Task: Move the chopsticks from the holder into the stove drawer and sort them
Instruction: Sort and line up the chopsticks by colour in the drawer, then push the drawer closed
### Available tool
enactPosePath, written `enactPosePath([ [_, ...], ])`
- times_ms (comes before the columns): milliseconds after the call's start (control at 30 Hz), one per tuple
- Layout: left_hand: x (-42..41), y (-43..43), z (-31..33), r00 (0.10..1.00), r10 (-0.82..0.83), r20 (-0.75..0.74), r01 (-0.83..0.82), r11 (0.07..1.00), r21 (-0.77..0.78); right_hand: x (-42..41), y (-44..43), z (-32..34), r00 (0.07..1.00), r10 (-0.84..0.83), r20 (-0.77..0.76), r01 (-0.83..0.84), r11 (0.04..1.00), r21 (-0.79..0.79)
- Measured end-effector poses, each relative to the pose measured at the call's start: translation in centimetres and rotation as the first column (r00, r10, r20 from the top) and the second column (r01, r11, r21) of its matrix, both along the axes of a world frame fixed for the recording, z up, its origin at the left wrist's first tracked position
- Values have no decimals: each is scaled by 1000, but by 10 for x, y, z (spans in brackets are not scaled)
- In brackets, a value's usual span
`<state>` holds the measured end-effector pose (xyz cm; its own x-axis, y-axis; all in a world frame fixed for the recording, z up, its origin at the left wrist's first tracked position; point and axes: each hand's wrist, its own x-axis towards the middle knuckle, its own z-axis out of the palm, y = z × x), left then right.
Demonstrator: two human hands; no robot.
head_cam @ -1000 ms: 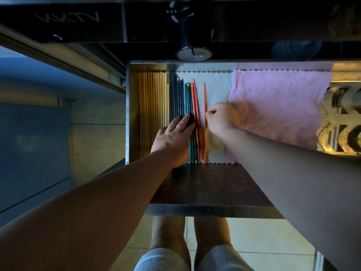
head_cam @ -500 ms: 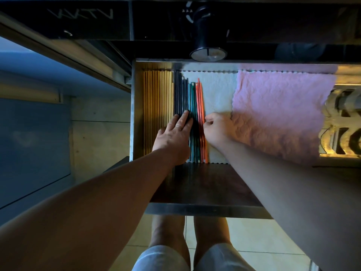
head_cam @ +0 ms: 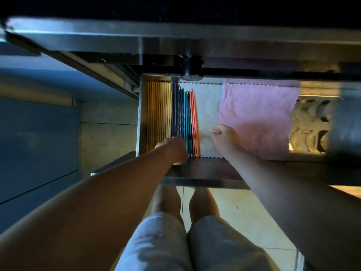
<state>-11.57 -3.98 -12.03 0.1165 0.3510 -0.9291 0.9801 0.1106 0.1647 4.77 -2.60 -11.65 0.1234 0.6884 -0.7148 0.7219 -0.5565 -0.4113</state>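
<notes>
- Left hand point(head_cam: 173, 150) covers the chopsticks' point(head_cam: 183, 118) near ends, front-left in the drawer point(head_cam: 139, 118); its fingers are hidden, so I can't tell the grip.
- Right hand point(head_cam: 224, 136), curled and empty, has pulled right, off the orange sticks point(head_cam: 194, 118).

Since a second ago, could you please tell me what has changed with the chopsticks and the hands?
The stray orange chopstick was pushed left into the orange chopsticks. The right hand then drew away rightwards over the white cloth. The left hand slid back from flat on the dark blue chopsticks to their near ends. The wooden chopsticks, teal chopsticks and pink cloth stayed put.
</notes>
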Motion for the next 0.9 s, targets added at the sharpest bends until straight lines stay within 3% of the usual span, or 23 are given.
enactPosePath([
  [200, 22, -28, 87, 983, 138, 121, -158, 973, 171, 23, -35, 84, 995, 91, -35, -85, 987, 138],
  [333, 34, -56, 129, 932, 260, 254, -326, 907, 267, 39, -62, 131, 990, 142, -13, -132, 944, 301],
  [433, 39, -77, 152, 886, 307, 348, -415, 859, 300, 52, -84, 154, 986, 162, -27, -143, 930, 338],
  [633, 43, -104, 173, 752, 578, 317, -646, 743, 175, 82, -117, 165, 994, 62, -86, -47, 984, 172],
  [700, 45, -106, 174, 640, 717, 278, -757, 649, 70, 92, -121, 163, 995, -2, -104, 11, 996, 84],
  [800, 50, -107, 171, 436, 888, 149, -885, 453, -108, 100, -121, 157, 965, -220, -146, 208, 974, -92],
  [900, 53, -105, 166, 338, 939, 57, -915, 343, -214, 101, -116, 157, 834, -506, -219, 433, 847, -309],
])
